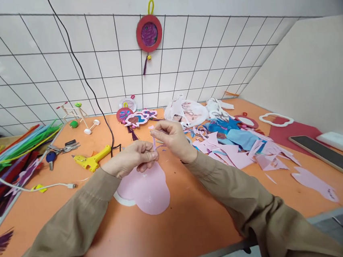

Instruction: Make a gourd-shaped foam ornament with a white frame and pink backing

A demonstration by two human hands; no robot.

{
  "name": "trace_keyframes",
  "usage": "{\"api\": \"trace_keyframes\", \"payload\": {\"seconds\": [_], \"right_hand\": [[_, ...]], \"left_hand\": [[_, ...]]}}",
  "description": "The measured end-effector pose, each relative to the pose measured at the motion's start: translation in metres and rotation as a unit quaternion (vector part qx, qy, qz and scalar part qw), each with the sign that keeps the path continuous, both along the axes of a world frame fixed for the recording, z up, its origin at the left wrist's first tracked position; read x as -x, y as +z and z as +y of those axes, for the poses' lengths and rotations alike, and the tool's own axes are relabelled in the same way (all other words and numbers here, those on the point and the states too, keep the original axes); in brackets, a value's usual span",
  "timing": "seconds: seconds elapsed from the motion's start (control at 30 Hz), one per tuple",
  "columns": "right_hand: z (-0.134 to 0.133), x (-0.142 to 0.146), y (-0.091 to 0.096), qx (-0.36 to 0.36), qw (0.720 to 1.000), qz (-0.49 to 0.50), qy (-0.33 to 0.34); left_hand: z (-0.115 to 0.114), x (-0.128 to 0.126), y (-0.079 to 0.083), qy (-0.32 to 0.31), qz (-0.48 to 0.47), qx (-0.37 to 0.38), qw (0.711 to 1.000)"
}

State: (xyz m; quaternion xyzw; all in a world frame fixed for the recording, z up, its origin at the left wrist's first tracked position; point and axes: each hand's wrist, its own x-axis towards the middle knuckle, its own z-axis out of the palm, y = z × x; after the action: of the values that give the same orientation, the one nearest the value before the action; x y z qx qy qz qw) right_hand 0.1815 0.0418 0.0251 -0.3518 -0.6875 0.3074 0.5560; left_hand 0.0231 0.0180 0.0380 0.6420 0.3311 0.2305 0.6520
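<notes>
A narrow pink strip [154,143], which looks like paper, runs between my two hands. The fingers of my left hand [138,158] pinch its lower end. My right hand [171,138] is closed at its upper end, where a small pink tip pokes out beside the thumb. Below my left hand, a pink cloud-shaped paper piece [152,193] lies on the orange table [195,215], with a white edge showing at its left. The left hand hides the upper part of this piece.
A yellow glue gun [94,158] with a black cord lies left, near keys [51,158] and a white cable [43,185]. Pink and blue paper scraps [237,150] are heaped right. Decorated ornaments [140,118] rest at the back. A phone [328,153] is far right.
</notes>
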Motion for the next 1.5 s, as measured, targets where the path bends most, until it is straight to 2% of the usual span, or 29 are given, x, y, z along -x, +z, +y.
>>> {"api": "trace_keyframes", "payload": {"seconds": [0.13,0.2,0.23,0.3,0.37,0.43,0.53,0.67,0.8,0.93,1.03,1.17,1.27,1.4,1.43,1.5], "right_hand": [[0.009,-0.013,0.004,-0.068,0.997,-0.024,-0.039],[0.01,-0.018,0.007,-0.152,0.982,-0.094,-0.068],[0.01,-0.02,0.009,-0.21,0.964,-0.14,-0.085],[0.007,-0.021,0.011,-0.322,0.912,-0.227,-0.115],[0.003,-0.018,0.012,-0.39,0.865,-0.285,-0.136],[-0.002,-0.015,0.013,-0.406,0.84,-0.317,-0.167],[-0.006,-0.012,0.013,-0.394,0.82,-0.357,-0.213],[0.0,-0.012,0.009,-0.427,0.797,-0.388,-0.178],[0.008,-0.015,0.003,-0.462,0.781,-0.381,-0.18],[0.009,-0.015,0.002,-0.466,0.77,-0.404,-0.164],[0.007,-0.014,0.001,-0.423,0.784,-0.424,-0.161],[0.005,-0.015,-0.002,-0.369,0.823,-0.409,-0.138],[0.004,-0.013,-0.004,-0.31,0.875,-0.358,-0.104],[0.002,-0.007,-0.004,-0.134,0.972,-0.191,-0.038],[0.002,-0.006,-0.003,-0.081,0.986,-0.143,-0.02],[0.002,-0.005,-0.001,0.001,0.998,-0.062,0.006]], "left_hand": [[0.004,0.005,0.007,0.059,-0.058,-0.008,0.997],[0.007,0.008,0.009,0.093,-0.058,-0.015,0.994],[0.008,0.01,0.01,0.102,-0.05,-0.021,0.993],[0.01,0.012,0.011,0.108,-0.026,-0.039,0.993],[0.01,0.013,0.012,0.11,-0.004,-0.061,0.992],[0.008,0.013,0.013,0.109,0.014,-0.078,0.991],[0.005,0.012,0.016,0.115,0.034,-0.09,0.989],[0.003,0.012,0.018,0.122,0.048,-0.103,0.986],[0.003,0.012,0.018,0.109,0.05,-0.114,0.986],[0.001,0.009,0.018,0.136,0.052,-0.123,0.982],[0.0,0.005,0.016,0.149,0.03,-0.132,0.98],[0.0,0.002,0.013,0.121,0.007,-0.137,0.983],[0.001,0.002,0.011,0.104,0.008,-0.128,0.986],[0.003,0.001,0.009,0.122,-0.005,-0.098,0.988],[0.003,0.001,0.008,0.136,-0.009,-0.099,0.986],[0.006,0.0,0.006,0.175,-0.012,-0.123,0.977]]}}
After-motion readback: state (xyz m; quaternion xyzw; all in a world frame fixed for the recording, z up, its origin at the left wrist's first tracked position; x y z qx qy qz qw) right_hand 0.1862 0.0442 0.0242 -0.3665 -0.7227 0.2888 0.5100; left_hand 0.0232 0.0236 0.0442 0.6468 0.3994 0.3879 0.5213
